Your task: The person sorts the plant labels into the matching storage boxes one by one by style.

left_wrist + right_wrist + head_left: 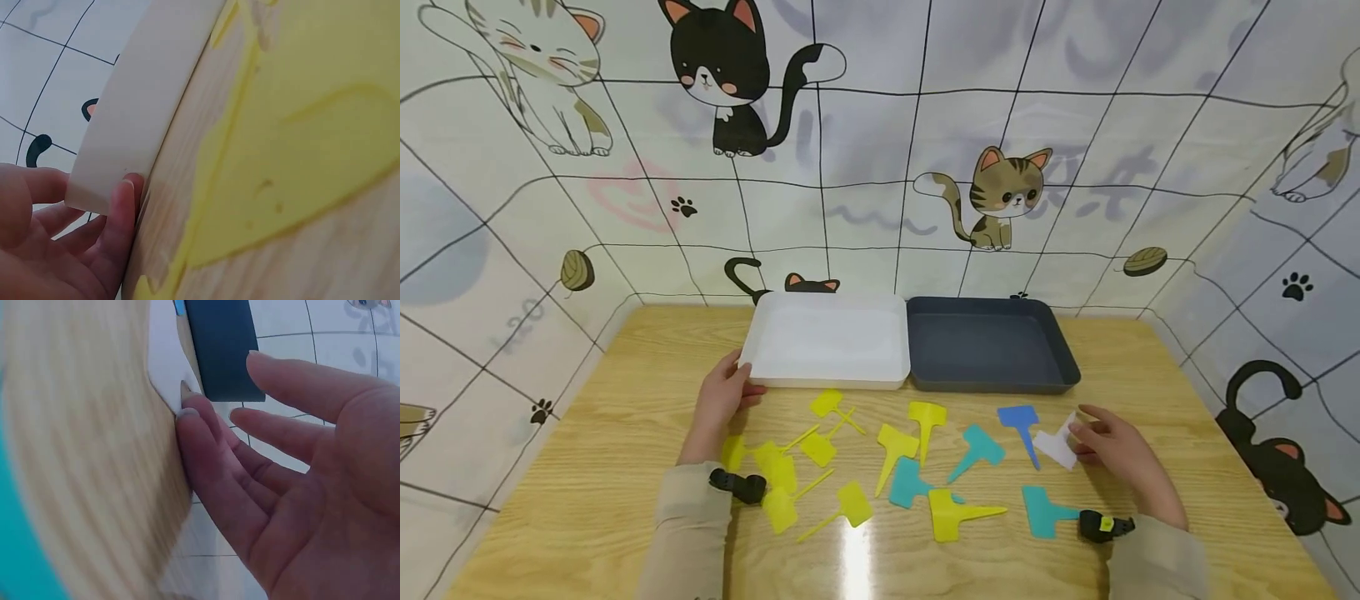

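Observation:
My left hand [724, 392] grips the left front corner of a white rectangular tray [827, 339]. In the left wrist view, its thumb and fingers lie on both sides of that corner. My right hand [1112, 442] has its fingertips on the right end of a white T-shaped plant label [1056, 446]. The right wrist view shows two fingertips [188, 413] at one end of this label, seemingly pinching it, while other fingers stay extended. A blue plant label [1019, 421] lies just left of the white one. Near the right wrist is a teal plant label [1040, 510].
A dark grey tray [992, 343] stands against the white tray's right side. Several yellow plant labels [853, 503] lie scattered over the left and middle of the wooden table [587, 467], some overlapping. More teal labels [980, 450] lie among them. Cat-printed cloth walls surround the table.

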The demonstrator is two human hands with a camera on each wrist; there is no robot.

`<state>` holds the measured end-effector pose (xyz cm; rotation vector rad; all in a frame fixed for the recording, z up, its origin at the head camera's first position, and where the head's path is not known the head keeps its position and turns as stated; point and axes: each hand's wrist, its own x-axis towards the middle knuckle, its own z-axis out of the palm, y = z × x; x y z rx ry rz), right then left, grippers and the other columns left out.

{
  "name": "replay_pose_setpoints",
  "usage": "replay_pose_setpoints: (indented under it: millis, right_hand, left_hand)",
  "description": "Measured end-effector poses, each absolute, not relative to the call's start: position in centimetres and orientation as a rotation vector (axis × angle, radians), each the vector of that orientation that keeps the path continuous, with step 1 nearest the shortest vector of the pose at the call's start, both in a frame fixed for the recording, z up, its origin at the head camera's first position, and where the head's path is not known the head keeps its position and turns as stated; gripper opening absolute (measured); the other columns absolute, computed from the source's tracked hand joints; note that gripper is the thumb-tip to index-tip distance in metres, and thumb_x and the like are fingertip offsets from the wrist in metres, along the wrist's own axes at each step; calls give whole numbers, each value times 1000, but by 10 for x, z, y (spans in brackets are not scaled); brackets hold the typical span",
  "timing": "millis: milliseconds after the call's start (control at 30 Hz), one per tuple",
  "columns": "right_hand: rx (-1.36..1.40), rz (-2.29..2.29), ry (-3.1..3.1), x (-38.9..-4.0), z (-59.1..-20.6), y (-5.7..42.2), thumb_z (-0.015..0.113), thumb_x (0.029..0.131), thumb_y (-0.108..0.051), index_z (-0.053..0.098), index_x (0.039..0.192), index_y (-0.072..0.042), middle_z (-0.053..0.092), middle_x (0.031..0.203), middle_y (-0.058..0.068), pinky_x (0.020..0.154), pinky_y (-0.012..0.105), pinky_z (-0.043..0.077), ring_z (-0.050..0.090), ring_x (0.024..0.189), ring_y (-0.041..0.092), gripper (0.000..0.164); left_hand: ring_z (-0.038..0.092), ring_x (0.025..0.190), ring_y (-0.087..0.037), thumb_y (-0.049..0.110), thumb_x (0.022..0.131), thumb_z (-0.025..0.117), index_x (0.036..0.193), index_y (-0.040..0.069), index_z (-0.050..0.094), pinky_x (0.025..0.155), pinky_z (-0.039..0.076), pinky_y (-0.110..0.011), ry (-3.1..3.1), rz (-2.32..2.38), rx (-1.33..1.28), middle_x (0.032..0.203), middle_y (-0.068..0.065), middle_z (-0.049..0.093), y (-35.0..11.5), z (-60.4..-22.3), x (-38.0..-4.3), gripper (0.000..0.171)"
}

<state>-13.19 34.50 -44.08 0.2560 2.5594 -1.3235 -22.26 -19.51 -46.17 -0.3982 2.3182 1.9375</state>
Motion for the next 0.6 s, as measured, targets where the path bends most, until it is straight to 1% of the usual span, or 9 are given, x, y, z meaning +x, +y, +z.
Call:
replay_pose_setpoints:
  millis: [100, 267, 333, 500, 600]
  right_hand:
    - [279, -1333, 2566, -135, -443, 342, 49, 91, -37, 15, 141, 2, 46, 116, 28, 70, 32, 52, 60, 85, 22, 72]
    - [281, -1286, 2583, -140, -446, 342, 54, 90, -29, 12, 141, 2, 51, 103, 20, 65, 30, 51, 59, 77, 19, 74]
    - [279, -1258, 2584, -140, -447, 344, 57, 88, -27, 11, 141, 2, 51, 100, 16, 63, 30, 50, 58, 75, 18, 76]
    - [242, -1203, 2594, -142, -448, 347, 60, 86, -26, 14, 141, 3, 50, 94, 12, 59, 29, 47, 54, 69, 18, 78]
    - [214, -1167, 2613, -143, -448, 346, 61, 85, -26, 15, 140, 4, 50, 90, 11, 57, 29, 45, 51, 66, 18, 78]
  left_hand:
    - [63, 83, -26, 27, 96, 41, 143, 17, 22, 71, 52, -31, 2275, 1971, -417, 129, -16, 42, -197, -463, -224, 52]
    - [64, 82, -24, 27, 96, 41, 144, 18, 19, 71, 52, -30, 2212, 2018, -449, 124, -16, 45, -199, -462, -226, 53]
    - [64, 82, -24, 28, 95, 42, 143, 18, 20, 71, 51, -30, 2195, 2035, -451, 121, -16, 47, -198, -461, -227, 53]
    - [65, 81, -23, 30, 94, 44, 142, 17, 26, 71, 51, -30, 2150, 2073, -454, 106, -16, 57, -199, -463, -227, 53]
    - [65, 81, -24, 32, 94, 44, 141, 19, 28, 71, 51, -29, 2114, 2087, -474, 97, -12, 62, -201, -465, -225, 52]
